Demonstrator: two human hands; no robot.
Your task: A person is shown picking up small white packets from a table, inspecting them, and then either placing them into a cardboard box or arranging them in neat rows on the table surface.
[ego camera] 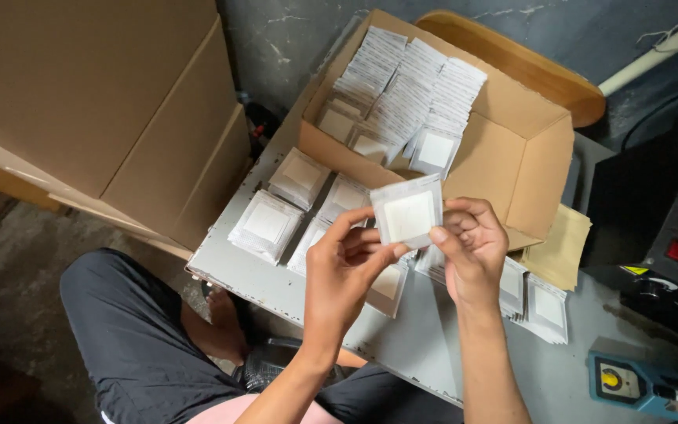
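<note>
Left hand [344, 271] and right hand [471, 250] both pinching one clear sachet with white pad [407, 212], held up between them above grey desk [425, 345]. Sachet stacks [288, 206] lying just beyond left hand; open cardboard box [512, 149] of sachets further beyond both hands.

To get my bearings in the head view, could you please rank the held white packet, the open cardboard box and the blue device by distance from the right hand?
1. White packet: pinched by the right hand.
2. Open cardboard box: just behind, upper centre.
3. Blue device: lower right corner, farthest.
</note>
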